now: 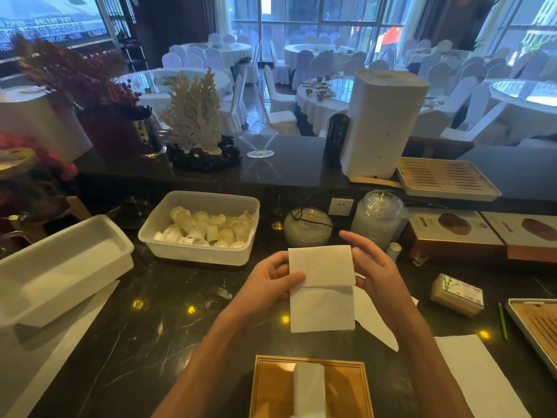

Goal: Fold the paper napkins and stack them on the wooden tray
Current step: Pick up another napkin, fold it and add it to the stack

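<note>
A white paper napkin is held up above the dark marble counter, its top part folded down over the lower part. My left hand pinches its left edge, thumb on the front. My right hand grips the right edge, fingers partly behind the paper. Below, at the bottom edge of the view, the wooden tray carries a narrow folded napkin lying lengthwise. Another loose napkin lies flat on the counter under my right forearm.
A clear tub of small white rolled items stands behind my left hand, an empty white bin at the left. Glass jars, boxes, a slatted tray and a flat napkin sheet sit to the right.
</note>
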`<action>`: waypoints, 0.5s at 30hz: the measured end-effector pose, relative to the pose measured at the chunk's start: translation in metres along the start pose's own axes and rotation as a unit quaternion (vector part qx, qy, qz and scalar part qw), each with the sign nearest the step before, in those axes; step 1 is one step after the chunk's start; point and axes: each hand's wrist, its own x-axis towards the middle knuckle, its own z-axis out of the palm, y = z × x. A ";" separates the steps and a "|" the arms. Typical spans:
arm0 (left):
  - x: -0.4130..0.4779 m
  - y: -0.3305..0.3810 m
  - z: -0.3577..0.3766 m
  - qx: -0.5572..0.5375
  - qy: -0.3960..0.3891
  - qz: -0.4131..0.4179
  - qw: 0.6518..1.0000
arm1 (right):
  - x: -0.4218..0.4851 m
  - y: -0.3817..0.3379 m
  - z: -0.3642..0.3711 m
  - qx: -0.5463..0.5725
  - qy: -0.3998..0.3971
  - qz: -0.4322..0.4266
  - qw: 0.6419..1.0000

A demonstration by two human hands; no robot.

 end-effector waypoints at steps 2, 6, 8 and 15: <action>0.001 0.000 0.000 0.000 0.019 0.012 1.000 | 0.003 -0.007 0.006 0.033 -0.030 0.122 0.992; 0.001 -0.001 -0.002 0.011 0.055 0.022 0.998 | -0.006 0.008 0.003 -0.061 -0.081 0.110 0.989; 0.002 -0.001 -0.004 0.021 0.063 0.026 0.997 | -0.015 0.013 -0.001 -0.071 -0.096 0.098 0.988; 0.002 0.004 -0.005 0.026 0.055 0.038 0.997 | -0.009 0.016 0.002 -0.094 -0.075 0.052 0.991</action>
